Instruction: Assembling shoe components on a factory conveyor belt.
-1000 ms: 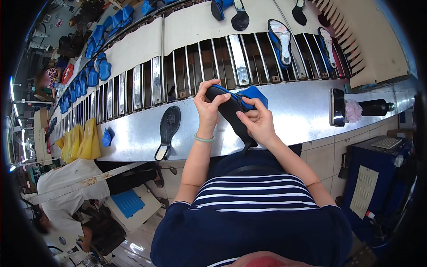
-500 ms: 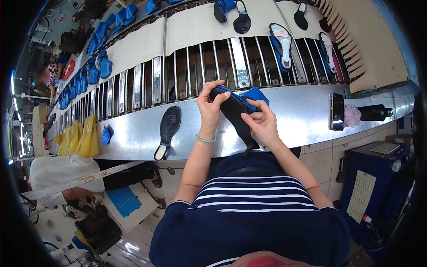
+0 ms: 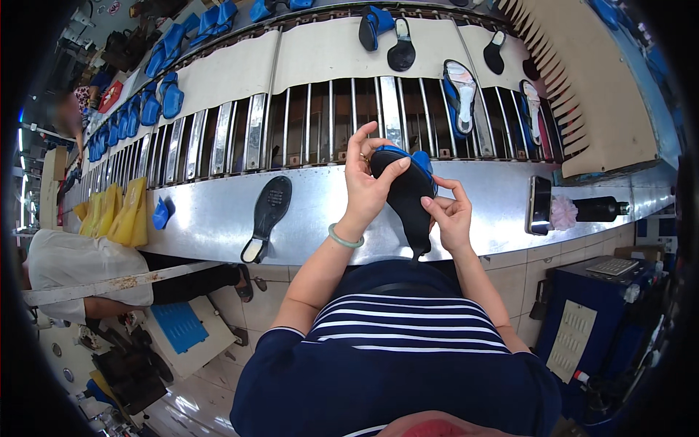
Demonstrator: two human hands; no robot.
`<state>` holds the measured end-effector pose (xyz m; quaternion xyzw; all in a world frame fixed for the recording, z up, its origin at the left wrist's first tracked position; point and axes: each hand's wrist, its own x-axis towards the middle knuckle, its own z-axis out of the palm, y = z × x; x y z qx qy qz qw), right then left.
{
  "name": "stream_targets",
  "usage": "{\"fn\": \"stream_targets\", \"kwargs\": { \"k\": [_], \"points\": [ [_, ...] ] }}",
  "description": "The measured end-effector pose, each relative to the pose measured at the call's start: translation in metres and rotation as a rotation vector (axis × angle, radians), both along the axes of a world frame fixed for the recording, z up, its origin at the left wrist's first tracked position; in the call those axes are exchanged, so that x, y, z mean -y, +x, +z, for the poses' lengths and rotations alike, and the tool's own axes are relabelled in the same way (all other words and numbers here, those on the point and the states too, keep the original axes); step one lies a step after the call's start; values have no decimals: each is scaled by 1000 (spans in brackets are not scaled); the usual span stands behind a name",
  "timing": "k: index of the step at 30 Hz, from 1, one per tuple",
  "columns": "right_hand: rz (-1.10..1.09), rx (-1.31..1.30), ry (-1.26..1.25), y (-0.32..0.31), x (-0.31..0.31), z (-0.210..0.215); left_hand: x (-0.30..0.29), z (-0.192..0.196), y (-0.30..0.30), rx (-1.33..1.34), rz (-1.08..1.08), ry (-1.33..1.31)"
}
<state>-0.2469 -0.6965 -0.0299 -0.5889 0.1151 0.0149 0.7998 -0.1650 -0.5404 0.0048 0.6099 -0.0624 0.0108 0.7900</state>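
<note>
Over the near edge of the metal bench, both hands hold a shoe [image 3: 409,207] with a black underside and a blue upper. Its wide toe end points away from me and its narrow heel end toward me. My left hand [image 3: 370,182] grips the toe end, thumb pressed on the black underside and fingers behind. My right hand [image 3: 451,216] pinches the shoe's right edge near the middle. Left of my hands, a loose black outsole [image 3: 271,207] with a pale heel patch lies on the bench [image 3: 328,211], apart from the held shoe.
Beyond the bench runs a roller conveyor [image 3: 389,120] with cream sheets [image 3: 320,54], blue shoes [image 3: 171,95] and loose soles [image 3: 401,54]. Yellow pieces [image 3: 129,211] and a blue piece [image 3: 161,213] are at left; a phone [image 3: 538,205] and black bottle [image 3: 598,210] at right. A co-worker [image 3: 80,269] is at left.
The shoe has turned so more of its black underside faces me. My left thumb now lies on that underside, and my right hand has moved down along the edge. The view has shifted slightly.
</note>
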Motion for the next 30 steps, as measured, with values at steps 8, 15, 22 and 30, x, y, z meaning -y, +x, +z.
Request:
{"fn": "stream_targets", "kwargs": {
  "k": [8,15,22,30],
  "points": [
    [-12,39,79,-3,21,-9,18,12,-3,-44,-38,-30],
    [-35,15,158,-3,41,-16,30,10,1,-61,-107,-89],
    [-12,2,226,1,62,-23,42,11,9,27,-140,52],
    [-55,-52,361,19,63,-2,44,6,40,-53,-134,-89]
  ]
}}
